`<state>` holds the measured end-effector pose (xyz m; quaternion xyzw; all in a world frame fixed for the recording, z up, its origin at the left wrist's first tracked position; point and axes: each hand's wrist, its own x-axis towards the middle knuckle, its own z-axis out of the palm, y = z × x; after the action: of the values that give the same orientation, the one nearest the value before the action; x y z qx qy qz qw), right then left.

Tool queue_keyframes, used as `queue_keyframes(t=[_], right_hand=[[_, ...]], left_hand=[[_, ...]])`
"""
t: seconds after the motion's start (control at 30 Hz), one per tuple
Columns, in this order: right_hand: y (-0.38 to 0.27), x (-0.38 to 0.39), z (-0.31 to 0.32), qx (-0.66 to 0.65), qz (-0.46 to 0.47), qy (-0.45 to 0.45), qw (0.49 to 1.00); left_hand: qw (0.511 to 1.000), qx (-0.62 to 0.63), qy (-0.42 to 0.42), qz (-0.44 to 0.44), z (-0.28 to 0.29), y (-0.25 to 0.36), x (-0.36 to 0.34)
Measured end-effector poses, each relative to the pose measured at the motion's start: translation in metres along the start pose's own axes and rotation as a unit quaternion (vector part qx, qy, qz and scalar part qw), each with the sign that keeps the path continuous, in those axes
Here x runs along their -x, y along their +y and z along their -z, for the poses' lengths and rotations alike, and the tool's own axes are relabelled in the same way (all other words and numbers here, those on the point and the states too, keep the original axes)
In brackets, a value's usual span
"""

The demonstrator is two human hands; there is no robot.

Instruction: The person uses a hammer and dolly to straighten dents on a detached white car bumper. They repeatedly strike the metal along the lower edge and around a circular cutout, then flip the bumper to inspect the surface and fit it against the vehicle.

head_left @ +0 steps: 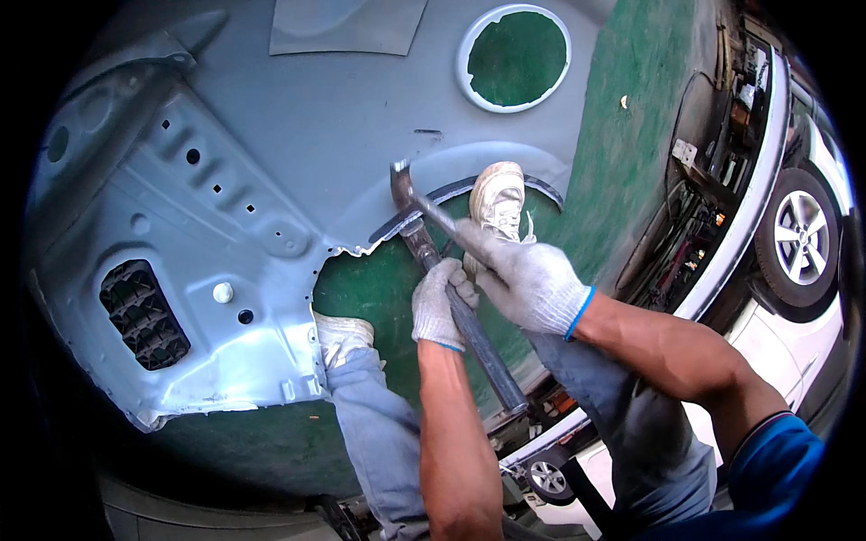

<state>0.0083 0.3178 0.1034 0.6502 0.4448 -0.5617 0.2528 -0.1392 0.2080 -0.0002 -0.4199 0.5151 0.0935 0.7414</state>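
Gloved fingers (pixel 462 287) of the left hand (pixel 437 307) were wrapped around the dark shaft (pixel 487 355) of a steel tool, while those of the right hand (pixel 530 278) were curled about the slim handle (pixel 438 214) of a hammer (pixel 402 185). Both tools met at the dark-edged arch (pixel 454 190) of a grey-blue metal panel (pixel 298 117), which lay on the green floor (pixel 622 144) ahead of the person; exactly where one head touched the other could not be told. The step in hand looked like working that rim with hammer blows, the left tool serving as backing or punch. The next move seemed to call for a firm left hold against the edge and a square, controlled stroke from the right, clear of the white shoe (pixel 498 192) at the arch. The left forearm (pixel 456 442) ran almost straight up from the lower edge; the right forearm (pixel 663 347) slanted in from the lower right, elbow bent, back of the hand upward.
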Motion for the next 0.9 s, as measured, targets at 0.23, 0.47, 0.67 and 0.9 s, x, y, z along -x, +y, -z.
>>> queue_keyframes(t=[0.23, 0.47, 0.67, 0.9], right_hand=[[0.026, -0.002, -0.023, 0.041, 0.042, -0.016, 0.998], [0.011, -0.002, -0.007, -0.043, 0.063, 0.091, 0.993], [0.036, 0.0, -0.029, 0.012, 0.061, -0.001, 0.998], [0.003, -0.004, 0.008, -0.089, 0.082, 0.116, 0.986]], left_hand=[[0.998, -0.048, 0.023, -0.03, 0.005, -0.003, -0.001], [0.999, -0.025, 0.0, -0.037, 0.01, -0.005, -0.003], [0.997, -0.067, 0.037, -0.031, 0.001, -0.002, 0.001], [0.998, -0.036, 0.005, -0.053, 0.012, -0.01, -0.003]])
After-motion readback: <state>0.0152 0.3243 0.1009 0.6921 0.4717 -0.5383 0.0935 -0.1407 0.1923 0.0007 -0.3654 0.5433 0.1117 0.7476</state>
